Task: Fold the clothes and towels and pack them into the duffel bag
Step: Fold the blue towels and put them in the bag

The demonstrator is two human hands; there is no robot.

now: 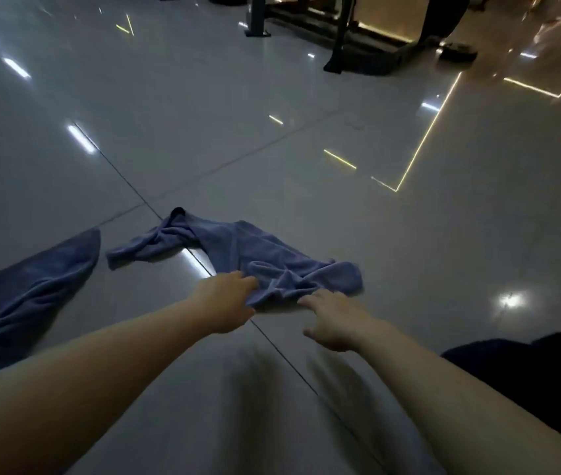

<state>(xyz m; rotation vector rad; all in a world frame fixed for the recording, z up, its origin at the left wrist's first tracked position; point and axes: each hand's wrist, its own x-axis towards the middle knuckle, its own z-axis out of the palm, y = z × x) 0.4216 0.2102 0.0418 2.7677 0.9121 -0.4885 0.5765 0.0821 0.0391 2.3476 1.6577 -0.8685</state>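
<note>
Both my arms are stretched out over the glossy grey tiled floor (306, 138) toward a crumpled blue towel (255, 255), which lies just past my hands at twelve o'clock. It's bunched and twisted, one narrow tail trailing off toward ten o'clock, the thicker rumpled end nearest me.

My left hand (226, 303) is on the towel's near edge, fingers tucked into the cloth; I can't tell from here whether they pinch it or only press against it. My right hand (335, 318) sits at the same edge a little toward three o'clock, fingers spread and fairly straight, tips touching the fabric, thumb out to the side, gripping nothing that I can see.

Off at nine o'clock a second blue towel (29, 296) sprawls in a long loose heap, well apart from the first. At four o'clock a dark, fuzzy mass (529, 375) pokes in from the frame edge beside my right forearm; I can't make out what it is. Way up at one o'clock, black furniture legs (340, 36) stand on the floor.
</note>
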